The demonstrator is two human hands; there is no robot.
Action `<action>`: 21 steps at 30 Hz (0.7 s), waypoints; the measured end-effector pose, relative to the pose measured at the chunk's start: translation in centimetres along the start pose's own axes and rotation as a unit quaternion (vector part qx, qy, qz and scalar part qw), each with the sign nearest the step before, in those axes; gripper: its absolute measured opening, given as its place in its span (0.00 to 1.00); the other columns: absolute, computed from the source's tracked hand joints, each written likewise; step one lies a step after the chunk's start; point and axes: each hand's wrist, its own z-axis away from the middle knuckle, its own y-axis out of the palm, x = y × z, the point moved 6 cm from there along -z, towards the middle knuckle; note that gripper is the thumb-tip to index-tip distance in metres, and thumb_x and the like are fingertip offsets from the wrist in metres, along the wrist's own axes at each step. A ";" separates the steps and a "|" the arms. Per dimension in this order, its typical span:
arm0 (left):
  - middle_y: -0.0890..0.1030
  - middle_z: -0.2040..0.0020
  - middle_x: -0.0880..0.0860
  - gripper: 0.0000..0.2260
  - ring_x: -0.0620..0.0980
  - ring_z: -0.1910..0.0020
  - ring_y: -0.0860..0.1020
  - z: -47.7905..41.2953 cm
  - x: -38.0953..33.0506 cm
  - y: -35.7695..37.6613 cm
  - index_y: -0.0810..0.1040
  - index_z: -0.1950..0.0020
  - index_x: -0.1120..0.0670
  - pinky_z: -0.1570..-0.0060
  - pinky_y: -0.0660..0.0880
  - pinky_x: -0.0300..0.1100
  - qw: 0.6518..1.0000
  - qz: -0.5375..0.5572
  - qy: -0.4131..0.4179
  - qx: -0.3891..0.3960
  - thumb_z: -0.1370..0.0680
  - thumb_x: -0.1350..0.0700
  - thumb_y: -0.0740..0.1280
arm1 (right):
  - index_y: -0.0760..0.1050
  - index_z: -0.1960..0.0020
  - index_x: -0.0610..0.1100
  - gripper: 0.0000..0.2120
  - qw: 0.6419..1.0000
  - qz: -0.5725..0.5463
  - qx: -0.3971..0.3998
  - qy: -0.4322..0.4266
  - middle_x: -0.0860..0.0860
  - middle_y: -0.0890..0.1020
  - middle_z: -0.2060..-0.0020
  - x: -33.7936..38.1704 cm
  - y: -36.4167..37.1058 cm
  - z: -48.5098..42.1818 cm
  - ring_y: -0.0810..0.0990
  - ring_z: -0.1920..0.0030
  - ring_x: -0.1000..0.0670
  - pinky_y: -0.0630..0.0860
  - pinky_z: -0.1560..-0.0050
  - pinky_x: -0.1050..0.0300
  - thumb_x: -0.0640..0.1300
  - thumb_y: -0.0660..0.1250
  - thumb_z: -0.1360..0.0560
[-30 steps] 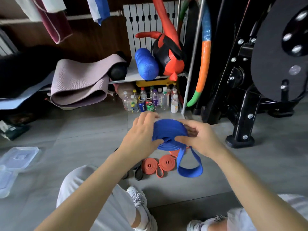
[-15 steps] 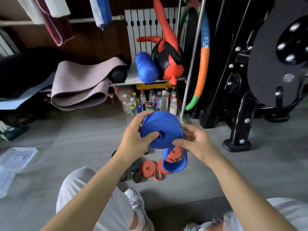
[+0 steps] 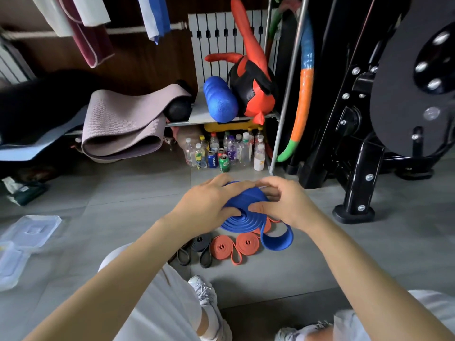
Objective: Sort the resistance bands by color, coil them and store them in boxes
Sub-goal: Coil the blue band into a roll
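**Two hands hold a blue band coil over the floor**

On the grey floor (image 3: 128, 193), just below the middle of the frame, lie two coiled orange bands (image 3: 235, 246). Black bands (image 3: 200, 246) lie just to their left. Clear plastic boxes (image 3: 32, 230) sit at the left edge, well apart from the bands. Higher up in the middle stands a bunch of bottles and cans (image 3: 225, 150) under a shelf. On the shelf rest a blue foam roller (image 3: 220, 100) and a red and black bag (image 3: 253, 88). A folded mat (image 3: 123, 126) hangs off the shelf to the left. A big black machine (image 3: 364, 156) fills the right side. A white shoe (image 3: 204, 291) shows near the bottom.

The blue band (image 3: 242, 217) is in the middle of the frame, up in the air above the orange bands. It hides part of them. Most of it is wound into a flat round coil. Its loose end (image 3: 278, 238) hangs down to the right in a loop.

The left hand (image 3: 209, 200) grips the coil from the left, with its thumb on the front of the coil and its fingers bent over the top. The right hand (image 3: 286, 204) grips it from the right, with its thumb pressed on the front and its fingers curled over the top edge. Both arms reach in from the bottom of the frame.
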 end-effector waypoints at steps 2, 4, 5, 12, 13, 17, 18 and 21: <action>0.72 0.40 0.49 0.28 0.52 0.45 0.75 0.2 0.5 0.1 0.66 0.29 0.41 0.48 0.73 0.46 0.998 0.059 -0.030 -0.016 0.27 0.52 0.70 | 0.73 0.47 0.57 0.24 1.000 0.001 -0.010 0.005 0.53 0.84 0.55 0.0 -0.3 -0.1 0.83 0.52 0.54 0.78 0.48 0.57 0.41 0.78 0.37; 0.72 0.40 0.47 0.26 0.48 0.43 0.73 0.4 1.0 0.0 0.68 0.31 0.41 0.44 0.72 0.43 0.990 0.121 -0.057 -0.043 0.27 0.53 0.71 | 0.74 0.48 0.57 0.23 1.000 0.006 -0.010 0.000 0.54 0.83 0.53 0.2 -0.6 0.0 0.82 0.51 0.55 0.76 0.46 0.58 0.41 0.78 0.37; 0.72 0.40 0.46 0.26 0.47 0.42 0.72 0.5 1.2 -0.1 0.69 0.32 0.41 0.43 0.71 0.41 0.984 0.151 -0.069 -0.059 0.27 0.55 0.71 | 0.75 0.49 0.56 0.21 1.000 0.004 -0.010 -0.001 0.56 0.83 0.53 0.3 -0.8 0.1 0.82 0.52 0.58 0.76 0.45 0.59 0.40 0.77 0.36; 0.74 0.40 0.42 0.27 0.45 0.43 0.76 0.7 2.3 -1.0 0.70 0.44 0.32 0.48 0.76 0.40 0.911 0.360 -0.128 -0.154 0.29 0.61 0.73 | 0.77 0.50 0.55 0.17 0.999 -0.028 -0.027 -0.001 0.56 0.84 0.52 0.7 -1.9 0.2 0.82 0.50 0.56 0.77 0.44 0.56 0.43 0.76 0.36; 0.75 0.41 0.41 0.26 0.44 0.45 0.77 0.8 2.2 -0.8 0.71 0.43 0.34 0.51 0.77 0.38 0.898 0.386 -0.132 -0.166 0.29 0.62 0.73 | 0.77 0.50 0.55 0.16 0.999 -0.024 -0.035 -0.009 0.56 0.84 0.52 1.0 -2.0 0.1 0.83 0.50 0.56 0.78 0.44 0.55 0.41 0.76 0.34; 0.73 0.40 0.41 0.26 0.44 0.43 0.75 1.1 1.7 0.4 0.67 0.42 0.35 0.49 0.77 0.41 0.910 0.377 -0.124 -0.124 0.28 0.59 0.73 | 0.80 0.51 0.52 0.15 1.000 0.000 -0.008 -0.023 0.56 0.85 0.54 1.6 -2.1 -0.2 0.84 0.52 0.54 0.79 0.48 0.56 0.37 0.75 0.34; 0.74 0.41 0.42 0.24 0.44 0.43 0.75 0.9 1.9 0.3 0.67 0.43 0.36 0.48 0.77 0.44 0.927 0.342 -0.125 -0.095 0.29 0.56 0.74 | 0.81 0.52 0.50 0.14 1.000 0.018 0.005 -0.020 0.55 0.85 0.56 1.6 -2.1 -0.2 0.84 0.53 0.54 0.79 0.49 0.55 0.37 0.76 0.34; 0.74 0.47 0.41 0.19 0.42 0.47 0.75 0.1 2.2 -0.9 0.69 0.46 0.41 0.48 0.76 0.45 0.965 0.228 -0.129 -0.025 0.31 0.49 0.75 | 0.81 0.51 0.48 0.14 0.993 0.116 0.034 -0.009 0.54 0.85 0.57 1.6 -1.8 -0.3 0.84 0.55 0.55 0.79 0.47 0.50 0.44 0.78 0.36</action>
